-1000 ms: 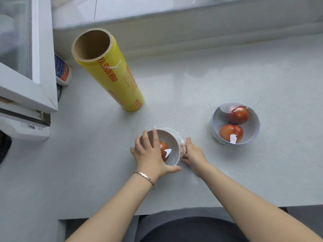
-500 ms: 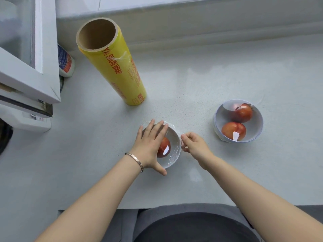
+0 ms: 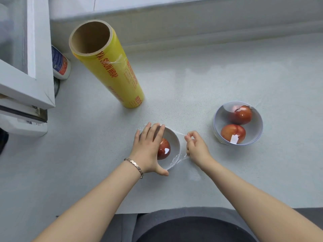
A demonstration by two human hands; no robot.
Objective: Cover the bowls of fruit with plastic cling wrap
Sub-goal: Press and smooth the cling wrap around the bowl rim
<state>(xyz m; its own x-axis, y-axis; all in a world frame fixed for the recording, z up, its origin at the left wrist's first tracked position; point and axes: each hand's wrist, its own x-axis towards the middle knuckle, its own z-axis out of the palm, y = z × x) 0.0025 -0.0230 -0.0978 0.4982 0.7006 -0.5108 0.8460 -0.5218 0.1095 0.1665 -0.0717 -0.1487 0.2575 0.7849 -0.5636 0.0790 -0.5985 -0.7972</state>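
Observation:
A small white bowl (image 3: pixel 173 143) with one red fruit (image 3: pixel 164 151) sits on the counter in front of me, with clear cling wrap (image 3: pixel 178 158) stretched over it. My left hand (image 3: pixel 147 148) lies flat on the wrap over the bowl's left half, fingers straight. My right hand (image 3: pixel 196 148) pinches the wrap's loose edge just right of the bowl and holds it taut. To the right stands a second bowl (image 3: pixel 218 123), blue-rimmed, with two red fruits (image 3: pixel 233 133) and wrap across its top. The yellow cling wrap roll (image 3: pixel 111 70) stands upright at the back left.
An open white window frame (image 3: pixel 26 81) juts over the counter's left side, with a small labelled bottle (image 3: pixel 60 64) behind it. A raised ledge (image 3: pixel 192 23) runs along the back. The counter's front edge (image 3: pixel 174 209) lies close to my body.
My left hand has shifted from gripping the bowl's rim to lying flat on top of it. My right hand has moved out to the right, drawing the wrap's edge away from the bowl.

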